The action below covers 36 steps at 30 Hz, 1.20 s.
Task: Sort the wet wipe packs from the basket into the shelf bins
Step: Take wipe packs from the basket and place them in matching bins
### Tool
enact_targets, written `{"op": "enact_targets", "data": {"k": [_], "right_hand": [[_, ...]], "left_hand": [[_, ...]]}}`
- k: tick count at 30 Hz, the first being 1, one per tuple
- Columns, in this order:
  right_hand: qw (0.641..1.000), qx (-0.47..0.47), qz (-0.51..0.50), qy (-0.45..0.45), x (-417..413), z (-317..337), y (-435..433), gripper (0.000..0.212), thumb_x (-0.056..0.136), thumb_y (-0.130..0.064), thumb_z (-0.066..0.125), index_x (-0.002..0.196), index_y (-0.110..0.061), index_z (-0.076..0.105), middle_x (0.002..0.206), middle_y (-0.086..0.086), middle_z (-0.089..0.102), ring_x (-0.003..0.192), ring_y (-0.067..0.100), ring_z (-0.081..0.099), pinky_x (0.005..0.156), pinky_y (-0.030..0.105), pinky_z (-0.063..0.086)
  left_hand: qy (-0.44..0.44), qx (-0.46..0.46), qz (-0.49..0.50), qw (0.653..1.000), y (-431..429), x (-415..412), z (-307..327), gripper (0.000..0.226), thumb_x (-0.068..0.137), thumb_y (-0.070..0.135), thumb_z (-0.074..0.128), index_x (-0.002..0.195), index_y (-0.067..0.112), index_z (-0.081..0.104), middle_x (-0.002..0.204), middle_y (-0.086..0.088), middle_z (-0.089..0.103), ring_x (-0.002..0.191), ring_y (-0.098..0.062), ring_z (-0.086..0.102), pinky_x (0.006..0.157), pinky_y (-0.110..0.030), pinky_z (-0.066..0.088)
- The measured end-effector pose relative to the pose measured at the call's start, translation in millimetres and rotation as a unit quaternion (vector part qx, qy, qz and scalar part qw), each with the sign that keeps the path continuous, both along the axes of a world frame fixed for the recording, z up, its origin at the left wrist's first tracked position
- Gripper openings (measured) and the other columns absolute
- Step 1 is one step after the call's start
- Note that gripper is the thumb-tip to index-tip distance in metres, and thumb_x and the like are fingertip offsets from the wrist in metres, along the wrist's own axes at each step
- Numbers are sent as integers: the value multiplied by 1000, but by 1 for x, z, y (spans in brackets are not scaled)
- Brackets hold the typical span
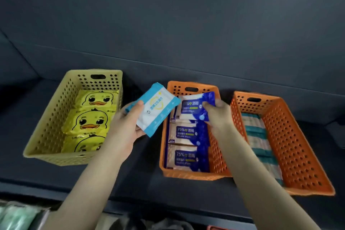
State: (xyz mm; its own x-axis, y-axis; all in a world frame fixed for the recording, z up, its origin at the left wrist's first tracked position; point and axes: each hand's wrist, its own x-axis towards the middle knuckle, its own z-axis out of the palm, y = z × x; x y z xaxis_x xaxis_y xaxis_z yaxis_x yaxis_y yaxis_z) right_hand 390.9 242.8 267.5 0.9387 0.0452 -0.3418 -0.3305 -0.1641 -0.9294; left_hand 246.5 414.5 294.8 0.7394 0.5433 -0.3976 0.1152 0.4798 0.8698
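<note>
Here, the dark-blue-and-white plastic alcohol wipe pack (197, 107) hangs over the far end of the middle orange perforated bin (217, 155), my right hand (219, 115) pinching its corner. My left hand (124, 127) grips a light-blue-and-white wipe pack (155, 112) above the gap beside the yellow perforated bin (48, 129).

On the dark shelf (149, 185) three perforated bins stand side by side. The yellow bin (54, 117) holds yellow duck packs (89, 119), the middle orange bin (186, 174) holds dark blue alcohol wipe packs (186, 134), and the right orange bin (295, 145) holds teal-and-white packs (259, 132). The left hand (127, 125) grips a light blue pack (155, 110) between the yellow and middle bins. The right hand (220, 115) pinches a dark blue pack (196, 106) over the middle bin's far end.
</note>
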Motion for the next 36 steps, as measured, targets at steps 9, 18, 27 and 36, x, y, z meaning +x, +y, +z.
{"op": "enact_targets", "data": {"k": [9, 18, 27, 36], "right_hand": [[988, -154, 8, 18, 30, -40, 31, 14, 98, -15, 49, 89, -14, 61, 95, 11, 70, 85, 27, 68, 76, 38, 57], [854, -452, 162, -202, 13, -53, 39, 52, 87, -26, 69, 135, -21, 49, 158, 1, 15, 144, 26, 21, 116, 42, 28], [898, -382, 179, -125, 21, -52, 42, 45, 88, -29, 68, 132, -27, 58, 146, -5, 39, 135, 19, 36, 112, 33, 27], [993, 55, 105, 26, 4, 19, 18, 34, 96, -44, 53, 117, -20, 65, 111, 0, 71, 96, 15, 70, 83, 31, 56]], "left_hand": [[0, -9, 24, 1000, 10, 30, -1, 19, 95, 27, 59, 111, 17, 61, 98, -3, 76, 90, -19, 73, 83, -45, 56], [7, -11, 7, 1000, 18, 41, -10, 21, 96, 28, 57, 114, 17, 61, 102, -4, 75, 92, -19, 72, 82, -44, 57], [12, -31, -13, 999, 24, 46, -9, 25, 94, 30, 59, 115, 18, 62, 103, -4, 75, 94, -19, 72, 81, -44, 58], [-2, 25, -126, 992, 35, 49, 4, 13, 91, 27, 63, 103, 21, 65, 95, 1, 76, 88, -14, 73, 77, -37, 57]]}}
